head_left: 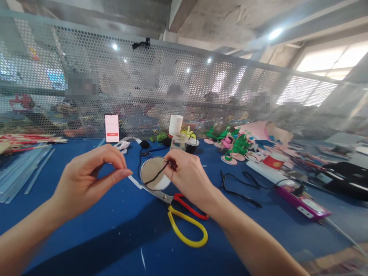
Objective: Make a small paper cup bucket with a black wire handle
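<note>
My right hand [186,170] is closed on a black cord [156,177], which hangs from the fingers across a round beige disc with a pale rim [151,168]. My left hand [92,178] is to the left of the disc, thumb and forefinger brought together in a pinch; whatever is between them is too small to see. Scissors [188,226] with one red and one yellow handle lie below the disc, their blades pointing up and left. A white strip [135,182] shows between the disc and my left fingertips. Behind my right hand stands a clear jar [178,142].
A phone [112,128] stands upright by the perforated metal screen [138,84]. Clear plastic strips [25,174] lie at left. To the right are green craft plants [240,145], a black cable [230,180] and a purple power strip [304,203]. Stacked white cups [175,124] stand behind.
</note>
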`<state>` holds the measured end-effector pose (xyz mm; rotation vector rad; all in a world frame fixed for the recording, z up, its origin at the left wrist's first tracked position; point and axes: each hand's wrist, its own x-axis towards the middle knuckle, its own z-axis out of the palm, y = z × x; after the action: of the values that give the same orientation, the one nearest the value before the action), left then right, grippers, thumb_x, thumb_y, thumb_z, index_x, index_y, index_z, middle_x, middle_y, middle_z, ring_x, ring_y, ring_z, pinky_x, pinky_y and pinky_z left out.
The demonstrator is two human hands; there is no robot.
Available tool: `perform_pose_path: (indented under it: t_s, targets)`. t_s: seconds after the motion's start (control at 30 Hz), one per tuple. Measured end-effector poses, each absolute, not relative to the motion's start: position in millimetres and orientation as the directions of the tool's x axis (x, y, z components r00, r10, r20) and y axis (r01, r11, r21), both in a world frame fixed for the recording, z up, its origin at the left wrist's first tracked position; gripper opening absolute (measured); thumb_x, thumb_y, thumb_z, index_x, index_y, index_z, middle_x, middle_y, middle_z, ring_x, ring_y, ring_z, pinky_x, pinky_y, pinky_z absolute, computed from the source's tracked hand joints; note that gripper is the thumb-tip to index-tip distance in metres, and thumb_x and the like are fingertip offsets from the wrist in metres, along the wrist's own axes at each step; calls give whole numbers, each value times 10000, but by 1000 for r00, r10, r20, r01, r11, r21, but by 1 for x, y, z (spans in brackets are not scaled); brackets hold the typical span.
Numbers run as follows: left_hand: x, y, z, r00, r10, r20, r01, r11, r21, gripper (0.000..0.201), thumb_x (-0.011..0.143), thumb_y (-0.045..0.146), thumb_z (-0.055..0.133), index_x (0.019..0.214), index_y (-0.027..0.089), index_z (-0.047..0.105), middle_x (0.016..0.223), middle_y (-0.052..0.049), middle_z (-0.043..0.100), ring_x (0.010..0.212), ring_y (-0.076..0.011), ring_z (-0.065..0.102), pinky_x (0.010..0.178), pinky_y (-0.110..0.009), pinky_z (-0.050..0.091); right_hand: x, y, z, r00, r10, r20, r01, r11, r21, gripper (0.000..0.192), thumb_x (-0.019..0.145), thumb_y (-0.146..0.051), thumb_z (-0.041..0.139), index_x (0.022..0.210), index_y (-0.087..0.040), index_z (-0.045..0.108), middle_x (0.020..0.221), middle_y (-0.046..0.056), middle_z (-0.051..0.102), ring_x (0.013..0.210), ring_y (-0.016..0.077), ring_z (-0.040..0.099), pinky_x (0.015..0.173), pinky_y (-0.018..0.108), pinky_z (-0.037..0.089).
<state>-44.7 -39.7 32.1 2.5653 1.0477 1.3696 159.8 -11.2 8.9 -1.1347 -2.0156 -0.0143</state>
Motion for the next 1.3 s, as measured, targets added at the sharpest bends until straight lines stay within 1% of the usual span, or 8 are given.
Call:
perform_pose_path:
  t_s: [0.1,0.2,0.33,0.57,0.77,1.0,1.3]
  targets:
    - [-46,-31,26,304,682,665,617,-673,408,144,732,309,551,651,191,536,618,18,569,578,-99,504,539,-232,405,160,-7,8,-248,754,609,690,578,-435,108,643,-81,462,615,-156,535,527,-26,491,491,82,421,515,206,329]
    - [-48,-18,18,271,785,557,683,-564,463,228,711,389,541,640,174,573,561,16,568,522,-93,484,492,-219,386,159,-3,8,-232,798,556,673,544,-501,81,628,-103,489,603,-153,548,484,-42,458,467,77,399,496,202,319]
    - [-53,-6,12,247,851,464,704,-486,517,283,702,430,519,648,162,592,555,6,584,512,-98,494,486,-215,394,159,1,7,-222,833,508,668,509,-543,70,621,-116,504,610,-144,567,485,-42,467,464,75,401,489,202,316]
    - [-57,5,4,248,877,411,738,-446,507,254,730,391,486,677,170,601,611,-5,634,570,-122,554,538,-231,431,159,4,4,-228,826,516,643,526,-557,74,625,-121,504,615,-141,575,486,-36,478,461,75,403,478,199,321]
    - [-58,6,4,257,835,487,753,-489,440,233,722,380,496,676,159,556,606,-7,614,547,-110,537,539,-223,434,157,5,2,-242,836,492,637,519,-569,78,627,-112,505,626,-139,579,492,-36,483,465,73,406,484,197,324]
    - [-54,5,4,309,862,403,760,-478,440,223,749,345,453,710,160,570,646,-18,632,594,-121,569,562,-222,435,154,6,-3,-258,846,467,667,506,-547,63,617,-106,511,621,-139,564,505,-37,481,473,71,408,504,197,327]
    - [-56,9,-3,325,875,359,750,-470,466,154,711,262,448,708,169,571,668,-11,638,618,-127,578,590,-236,442,150,8,-8,-278,852,443,674,502,-542,65,623,-108,505,624,-144,559,508,-33,490,473,75,406,504,197,329]
